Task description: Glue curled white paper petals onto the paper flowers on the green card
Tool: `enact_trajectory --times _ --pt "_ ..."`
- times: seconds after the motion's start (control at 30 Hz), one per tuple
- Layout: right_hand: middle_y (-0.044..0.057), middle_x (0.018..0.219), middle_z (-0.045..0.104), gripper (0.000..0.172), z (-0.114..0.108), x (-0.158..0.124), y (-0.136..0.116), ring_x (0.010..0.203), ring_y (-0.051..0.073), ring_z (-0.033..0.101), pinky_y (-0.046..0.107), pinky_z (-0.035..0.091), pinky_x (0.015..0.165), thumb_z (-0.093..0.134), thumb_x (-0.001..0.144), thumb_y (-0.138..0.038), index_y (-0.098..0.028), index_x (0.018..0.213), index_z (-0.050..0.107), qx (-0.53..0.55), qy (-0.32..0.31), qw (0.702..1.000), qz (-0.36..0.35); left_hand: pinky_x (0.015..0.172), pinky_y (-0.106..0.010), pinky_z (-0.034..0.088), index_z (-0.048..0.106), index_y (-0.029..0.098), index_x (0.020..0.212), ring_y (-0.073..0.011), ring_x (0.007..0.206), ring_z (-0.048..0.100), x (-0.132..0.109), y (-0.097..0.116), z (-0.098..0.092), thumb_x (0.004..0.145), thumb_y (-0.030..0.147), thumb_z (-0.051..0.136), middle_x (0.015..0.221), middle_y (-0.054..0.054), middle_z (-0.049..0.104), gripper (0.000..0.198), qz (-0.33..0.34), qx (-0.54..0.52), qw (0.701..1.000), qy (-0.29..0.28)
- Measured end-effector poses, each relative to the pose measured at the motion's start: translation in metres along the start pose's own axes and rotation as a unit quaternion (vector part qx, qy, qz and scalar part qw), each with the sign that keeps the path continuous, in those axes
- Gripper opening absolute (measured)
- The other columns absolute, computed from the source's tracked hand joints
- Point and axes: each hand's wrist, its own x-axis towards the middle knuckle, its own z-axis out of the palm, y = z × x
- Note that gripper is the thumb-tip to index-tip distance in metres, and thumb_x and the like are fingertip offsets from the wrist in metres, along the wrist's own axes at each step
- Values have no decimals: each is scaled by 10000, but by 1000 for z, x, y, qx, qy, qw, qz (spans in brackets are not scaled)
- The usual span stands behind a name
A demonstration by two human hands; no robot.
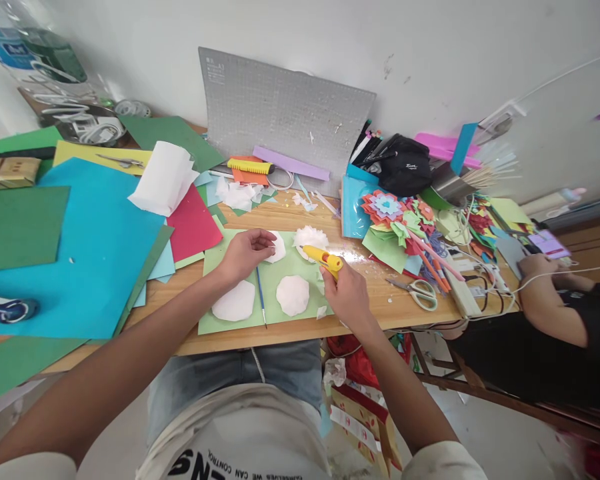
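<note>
My right hand (347,293) is wrapped round a yellow hot glue gun (325,259), its nozzle pointing left toward a white paper piece with a ruffled edge (310,239). In my left hand (250,253), the thumb and fingers pinch the edge of a white paper cutout (277,248). Two more rounded white paper cutouts lie nearer me, one on the left (234,301) and one on the right (293,295). Between them rests a thin blue-handled brush or pen (261,293). All of these are on a light green sheet (275,324).
Blue paper (105,247), a tissue roll (163,179) and a yellow cutter (250,166) lie to the left and behind. A grey cutting mat (285,110) leans on the wall. Scissors (420,293) and paper flowers (385,207) lie right. A person's arm (550,300) rests at far right.
</note>
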Motion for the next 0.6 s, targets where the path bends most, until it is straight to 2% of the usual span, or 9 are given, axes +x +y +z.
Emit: enact_trajectory --times 0.4,0.6 --pt "98 952 701 296 -9 -2 1 834 254 647 320 435 689 418 967 -373 -179 1107 592 64 7 998 0 825 -371 516 668 148 904 -180 810 628 1 -2 0 631 294 762 831 -47 668 323 5 -1 1000 0" --pt "76 810 713 340 -12 -6 1 706 221 636 315 454 661 493 931 -465 -173 982 660 188 37 979 68 815 -363 516 676 157 904 -181 806 631 1 0 0 632 300 767 843 -45 672 321 3 10 1000 3"
